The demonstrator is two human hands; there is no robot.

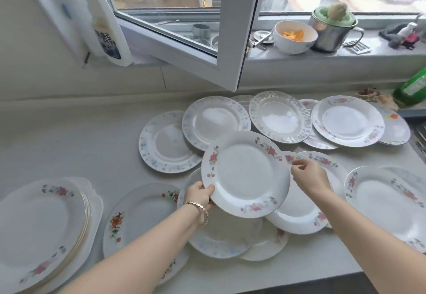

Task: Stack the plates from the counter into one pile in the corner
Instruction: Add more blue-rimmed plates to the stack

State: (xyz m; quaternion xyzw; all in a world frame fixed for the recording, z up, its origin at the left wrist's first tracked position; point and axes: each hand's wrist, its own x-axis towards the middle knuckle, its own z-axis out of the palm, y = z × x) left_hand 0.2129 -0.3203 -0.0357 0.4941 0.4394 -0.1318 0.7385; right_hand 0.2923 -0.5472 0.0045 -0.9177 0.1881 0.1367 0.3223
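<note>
A white plate with pink flowers [245,173] is lifted above the counter [92,146]. My left hand [199,195] grips its lower left rim. My right hand [310,177] pinches its right rim with the fingertips. Under and around it lie several loose plates, some blue-patterned [166,142], some pink-flowered [348,120]. A pile of stacked plates [39,229] stands at the near left. A plate with orange flowers [140,215] lies beside that pile, partly under my left forearm.
An open window sash [207,46] juts over the counter's back. A white spray bottle [103,21] stands at the left of the sill, and a bowl [295,37] and a metal mug [332,33] further right. A green bottle [412,88] is at the far right.
</note>
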